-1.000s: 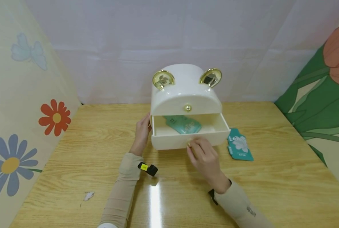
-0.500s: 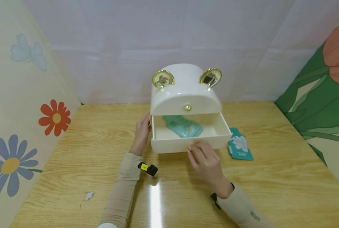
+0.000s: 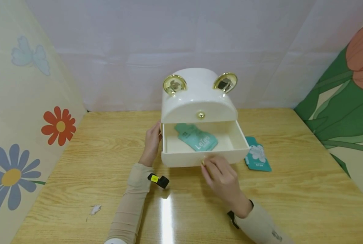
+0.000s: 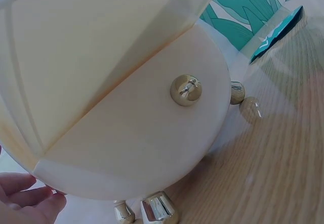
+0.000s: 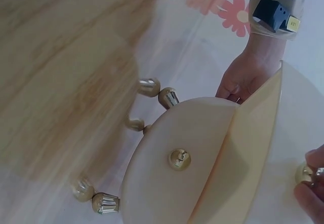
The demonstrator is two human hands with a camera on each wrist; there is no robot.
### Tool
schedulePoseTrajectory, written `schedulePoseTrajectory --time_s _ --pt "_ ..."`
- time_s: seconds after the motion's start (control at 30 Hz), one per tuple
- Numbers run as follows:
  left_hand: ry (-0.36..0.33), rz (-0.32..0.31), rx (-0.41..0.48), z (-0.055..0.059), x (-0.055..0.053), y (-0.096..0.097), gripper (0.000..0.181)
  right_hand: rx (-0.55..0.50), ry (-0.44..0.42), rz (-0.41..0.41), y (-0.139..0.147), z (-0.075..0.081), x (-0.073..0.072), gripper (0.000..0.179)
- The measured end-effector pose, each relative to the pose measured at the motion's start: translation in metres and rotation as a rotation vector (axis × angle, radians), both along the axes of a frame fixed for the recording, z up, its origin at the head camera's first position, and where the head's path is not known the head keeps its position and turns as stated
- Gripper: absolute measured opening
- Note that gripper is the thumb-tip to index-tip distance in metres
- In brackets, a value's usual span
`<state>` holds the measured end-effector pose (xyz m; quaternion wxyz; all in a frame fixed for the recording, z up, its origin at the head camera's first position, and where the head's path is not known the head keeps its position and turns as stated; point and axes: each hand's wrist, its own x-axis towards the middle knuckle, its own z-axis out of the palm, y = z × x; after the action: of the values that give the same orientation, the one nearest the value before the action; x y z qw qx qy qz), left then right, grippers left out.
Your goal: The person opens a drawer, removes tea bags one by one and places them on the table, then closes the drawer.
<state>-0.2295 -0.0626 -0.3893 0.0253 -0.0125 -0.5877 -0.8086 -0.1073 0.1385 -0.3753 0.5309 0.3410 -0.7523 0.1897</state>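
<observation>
A glossy white drawer box (image 3: 196, 91) with gold round ears stands on the table. Its middle drawer (image 3: 181, 160) is pulled out toward me, with teal sachets (image 3: 196, 137) lettered in white lying on the left of its floor. My right hand (image 3: 224, 179) pinches the small gold knob (image 5: 304, 174) on that drawer's front between thumb and fingers. Against the box's left side rests my left hand (image 3: 152, 144), its fingers partly hidden behind the wall. The left wrist view shows the left fingertips (image 4: 53, 203) at the lower edge of the box.
Another teal sachet (image 3: 257, 157) lies on the wooden table (image 3: 102, 162), just right of the drawer. Below the drawer is a lower front with its own gold knob (image 4: 186, 89), above gold feet (image 4: 159, 208). A pale cloth (image 3: 123, 51) hangs behind.
The drawer has slid farther out toward me with my right hand on its knob, showing more of the sachets inside. My left hand has stayed in place.
</observation>
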Motion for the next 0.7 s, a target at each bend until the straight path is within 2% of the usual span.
schedulePoseTrajectory --time_s 0.27,0.4,0.53,0.7 --pt "-0.003 -0.003 0.006 0.000 -0.001 -0.001 0.039 0.009 -0.041 0.003 0.001 0.000 0.005 0.025" --pt "-0.004 0.001 0.006 -0.001 -0.001 -0.001 0.038 0.027 -0.056 0.018 0.004 0.007 0.006 0.029" --pt "-0.007 0.001 0.010 -0.001 -0.001 0.000 0.038 0.053 -0.061 0.073 0.012 0.025 0.006 0.033" --pt "-0.014 0.015 0.021 -0.001 -0.002 0.001 0.037 0.108 -0.064 0.160 0.021 0.057 -0.003 0.037"
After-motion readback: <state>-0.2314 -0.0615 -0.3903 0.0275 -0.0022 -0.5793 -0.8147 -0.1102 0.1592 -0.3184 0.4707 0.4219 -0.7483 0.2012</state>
